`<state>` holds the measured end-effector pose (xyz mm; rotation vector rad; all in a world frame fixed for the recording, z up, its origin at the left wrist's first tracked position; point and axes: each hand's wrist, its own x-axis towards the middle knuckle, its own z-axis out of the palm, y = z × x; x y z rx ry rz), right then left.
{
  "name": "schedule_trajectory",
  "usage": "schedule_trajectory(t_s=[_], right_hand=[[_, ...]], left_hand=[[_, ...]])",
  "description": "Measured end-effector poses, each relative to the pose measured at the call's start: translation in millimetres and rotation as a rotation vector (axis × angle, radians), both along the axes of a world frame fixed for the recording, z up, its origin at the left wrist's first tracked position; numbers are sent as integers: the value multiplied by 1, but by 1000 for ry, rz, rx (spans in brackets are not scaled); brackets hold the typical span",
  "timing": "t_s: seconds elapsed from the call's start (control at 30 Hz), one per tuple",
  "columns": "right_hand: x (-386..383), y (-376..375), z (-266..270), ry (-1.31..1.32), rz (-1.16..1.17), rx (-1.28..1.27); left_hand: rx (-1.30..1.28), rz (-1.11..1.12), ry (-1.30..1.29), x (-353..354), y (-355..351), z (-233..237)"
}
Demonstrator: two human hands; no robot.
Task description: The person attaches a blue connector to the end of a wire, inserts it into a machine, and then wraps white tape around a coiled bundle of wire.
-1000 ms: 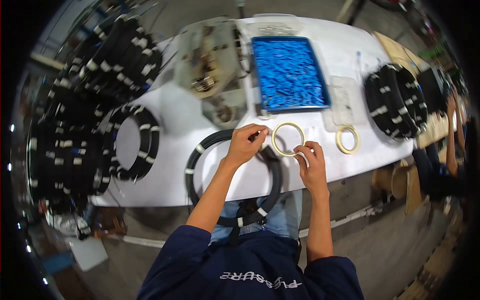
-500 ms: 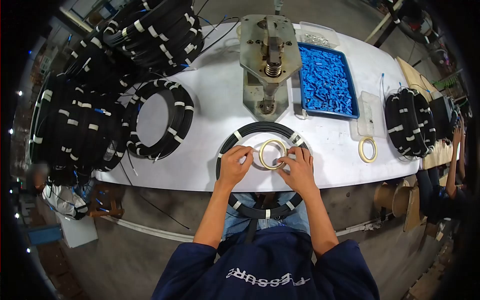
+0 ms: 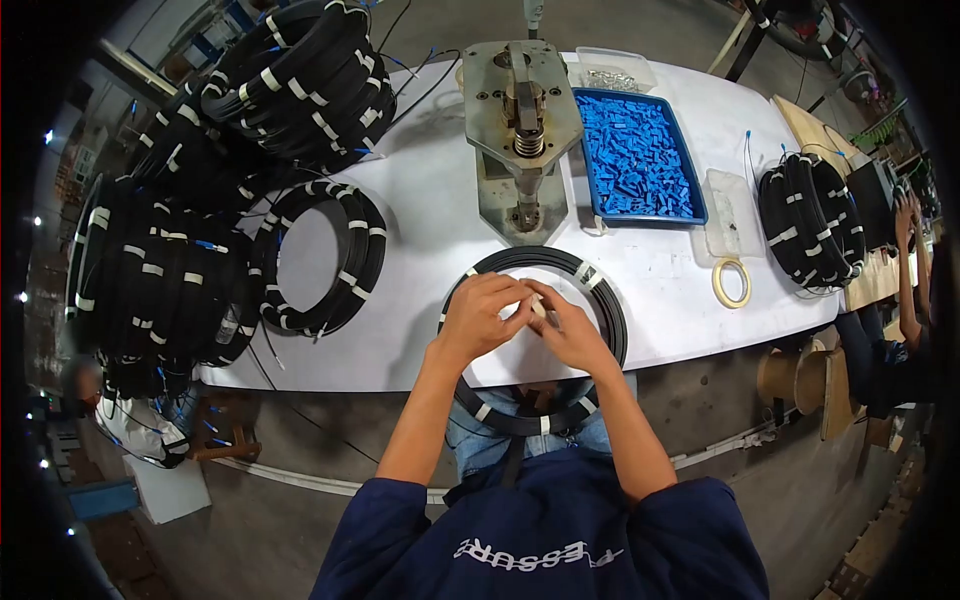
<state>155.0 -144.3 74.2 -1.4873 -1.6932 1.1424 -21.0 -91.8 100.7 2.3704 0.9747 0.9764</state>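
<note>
A black cable coil with white tape bands (image 3: 617, 335) lies at the front edge of the white table, partly over my lap. Above its centre my left hand (image 3: 487, 312) and my right hand (image 3: 568, 330) meet, fingertips together. Between them shows a small part of a cream tape roll (image 3: 538, 307), mostly hidden by the fingers. Both hands are closed around it. A second cream tape roll (image 3: 731, 283) lies flat on the table to the right.
A metal press (image 3: 523, 130) stands behind the coil, beside a blue tray (image 3: 703, 212) of small blue parts. Banded coils (image 3: 300, 85) are piled at the left; one (image 3: 366, 250) lies alone. Another coil (image 3: 812, 222) and a person's hands (image 3: 906, 215) are at the right.
My hands have come together, and the tape roll between them has turned from face-on to mostly hidden. The view has shifted slightly.
</note>
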Motion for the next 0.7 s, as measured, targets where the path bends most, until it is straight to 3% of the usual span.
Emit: schedule_trajectory(t_s=[0.07, 0.13, 0.17, 0.23, 0.27, 0.33, 0.37, 0.4, 0.47, 0.7], right_hand=[[0, 3, -5, 409, -33, -129], [-1, 3, -4, 518, -64, -73], [2, 4, -6, 625, -105, -191], [8, 7, -16, 790, -236, -349], [11, 8, -20, 794, -244, -341], [15, 9, -20, 961, -326, -319], [16, 9, -17, 1068, -370, -370], [17, 10, -14, 1066, -364, -368], [21, 11, -9, 1097, -450, -399], [32, 24, -15, 1019, -465, -414]], left_hand=[[-25, -9, 2, 0, 5, 9], [-201, -47, -57, 1, 10, 14], [-199, -56, -53, 1, 12, 14], [-493, -19, -163, 0, 20, 10], [-490, -30, -158, 2, 26, 3], [-345, 179, -140, 3, 38, -26], [-216, 214, 153, 0, 41, -40], [-212, 218, 150, 0, 41, -49], [-167, 306, 400, 6, 40, -65], [-120, 414, 313, 15, 36, -71]])
